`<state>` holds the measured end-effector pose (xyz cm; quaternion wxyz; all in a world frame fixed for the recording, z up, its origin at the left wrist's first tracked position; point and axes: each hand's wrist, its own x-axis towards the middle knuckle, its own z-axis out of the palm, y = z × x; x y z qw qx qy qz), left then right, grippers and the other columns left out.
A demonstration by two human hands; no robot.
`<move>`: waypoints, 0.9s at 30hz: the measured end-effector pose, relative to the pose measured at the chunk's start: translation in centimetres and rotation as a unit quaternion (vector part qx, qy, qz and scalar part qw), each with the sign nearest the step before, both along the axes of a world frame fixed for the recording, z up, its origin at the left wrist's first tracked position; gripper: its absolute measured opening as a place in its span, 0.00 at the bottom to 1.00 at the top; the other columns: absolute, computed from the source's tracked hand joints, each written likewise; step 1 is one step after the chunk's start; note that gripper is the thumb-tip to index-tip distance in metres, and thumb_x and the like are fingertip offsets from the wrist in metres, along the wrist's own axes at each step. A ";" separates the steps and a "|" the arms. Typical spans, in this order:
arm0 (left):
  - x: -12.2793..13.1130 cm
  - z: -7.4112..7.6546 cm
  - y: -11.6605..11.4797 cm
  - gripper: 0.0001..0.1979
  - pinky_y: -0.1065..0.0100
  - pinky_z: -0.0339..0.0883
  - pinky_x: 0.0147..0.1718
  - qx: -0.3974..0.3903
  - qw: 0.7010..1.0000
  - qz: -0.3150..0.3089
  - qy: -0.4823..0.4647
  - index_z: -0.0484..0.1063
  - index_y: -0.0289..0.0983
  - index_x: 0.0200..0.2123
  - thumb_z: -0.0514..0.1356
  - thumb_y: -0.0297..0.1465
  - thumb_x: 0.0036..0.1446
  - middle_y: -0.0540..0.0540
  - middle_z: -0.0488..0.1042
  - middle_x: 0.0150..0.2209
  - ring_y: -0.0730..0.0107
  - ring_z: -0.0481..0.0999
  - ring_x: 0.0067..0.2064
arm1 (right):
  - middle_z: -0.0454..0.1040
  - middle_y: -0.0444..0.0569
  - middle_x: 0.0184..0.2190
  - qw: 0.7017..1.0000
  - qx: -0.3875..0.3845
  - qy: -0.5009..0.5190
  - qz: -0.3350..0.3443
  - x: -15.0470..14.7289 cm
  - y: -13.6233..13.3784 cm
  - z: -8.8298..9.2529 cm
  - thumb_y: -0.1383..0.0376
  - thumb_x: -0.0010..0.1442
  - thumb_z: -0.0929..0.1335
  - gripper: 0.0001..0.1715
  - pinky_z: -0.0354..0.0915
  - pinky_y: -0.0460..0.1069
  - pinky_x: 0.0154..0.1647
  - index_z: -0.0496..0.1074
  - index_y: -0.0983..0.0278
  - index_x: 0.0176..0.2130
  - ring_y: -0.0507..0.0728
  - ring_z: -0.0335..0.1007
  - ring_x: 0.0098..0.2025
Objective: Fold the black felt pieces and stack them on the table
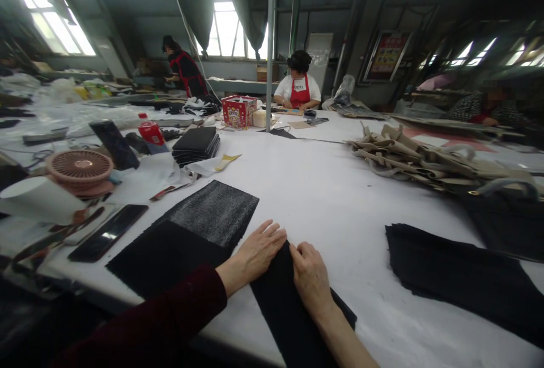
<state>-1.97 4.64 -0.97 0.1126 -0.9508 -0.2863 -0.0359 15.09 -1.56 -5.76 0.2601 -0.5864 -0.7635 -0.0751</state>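
Two hands on black fabric strip (289,317) at worktop (331,198) edge: left hand (259,252) flat, released; right hand (310,274) curled, gripping strip's top. Laid pieces (170,249) left of strip prob. done; pile (459,277) right of it prob. waiting

White table (323,187): black strip (280,311) near edge, grey-black panel (212,209), phone (108,232), pink fan (80,167), beige bag pile (425,158).

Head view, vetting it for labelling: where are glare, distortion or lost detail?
Head view: bright skylight windows blow out white; the wide lens stretches the white table; the flat black fabric piece under the sharp left hand and right hand shows no weave.
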 end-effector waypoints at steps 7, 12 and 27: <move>0.6 -0.8 -0.7 0.27 0.57 0.46 0.63 0.000 1.000 0.017 0.008 0.58 0.31 0.61 0.54 0.24 0.58 0.38 0.68 0.54 0.57 0.64 0.57 | 0.67 0.50 0.34 1.000 0.006 0.002 0.002 0.9 -1.4 -0.1 0.75 0.65 0.61 0.15 0.58 0.50 0.40 0.72 0.66 0.47 0.57 0.60 0.37; 0.4 -0.5 -1.0 0.29 0.57 0.47 0.62 -0.012 1.000 0.010 0.009 0.58 0.37 0.62 0.56 0.23 0.56 0.40 0.66 0.55 0.58 0.64 0.57 | 0.67 0.50 0.34 1.000 0.007 -0.004 -0.003 1.2 -2.1 -0.1 0.75 0.65 0.61 0.14 0.57 0.51 0.41 0.72 0.66 0.46 0.57 0.60 0.37; 0.9 -0.2 -1.8 0.30 0.57 0.47 0.63 -0.010 1.000 -0.011 0.015 0.57 0.40 0.63 0.54 0.21 0.57 0.43 0.68 0.54 0.60 0.65 0.56 | 0.66 0.49 0.34 1.000 0.005 -0.007 -0.012 2.7 -4.8 0.2 0.77 0.63 0.62 0.15 0.57 0.51 0.40 0.72 0.66 0.46 0.57 0.59 0.37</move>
